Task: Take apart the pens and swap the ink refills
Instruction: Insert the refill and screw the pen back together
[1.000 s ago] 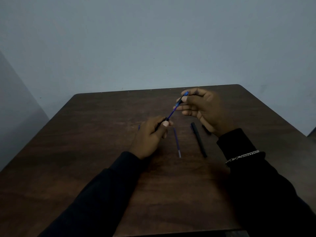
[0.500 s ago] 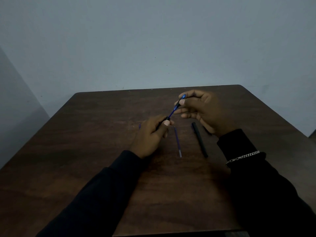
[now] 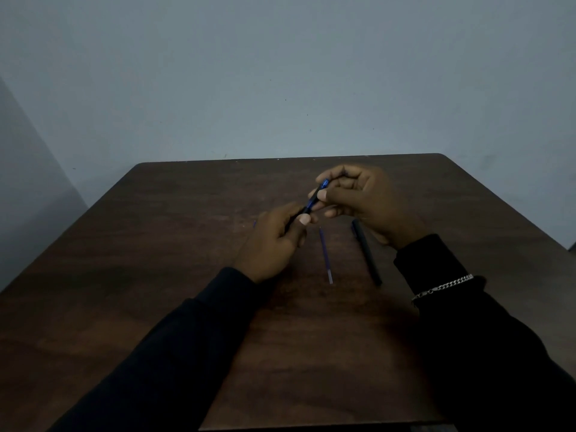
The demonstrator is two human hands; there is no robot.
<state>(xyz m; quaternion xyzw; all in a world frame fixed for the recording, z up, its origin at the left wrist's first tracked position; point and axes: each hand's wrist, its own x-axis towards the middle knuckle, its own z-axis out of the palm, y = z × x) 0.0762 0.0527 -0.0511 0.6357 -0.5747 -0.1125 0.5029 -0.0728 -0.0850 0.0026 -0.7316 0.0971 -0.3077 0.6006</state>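
- As the hands close in, less of the blue pen (image 3: 314, 201) shows than a second ago — likely a refill seating.
- Left hand (image 3: 274, 241) and right hand (image 3: 358, 201) both pinch it; a loose refill (image 3: 325, 256) and black barrel (image 3: 367, 252) wait on the table (image 3: 156, 275).

Dark brown wood-grain table (image 3: 187, 307) with rounded far corners, pushed against a plain pale grey-blue wall (image 3: 280, 73) with a few small dark specks, darker side wall (image 3: 28, 182) at left, silver chain bracelet (image 3: 442, 287) over a black sleeve (image 3: 498, 353), dim lighting.
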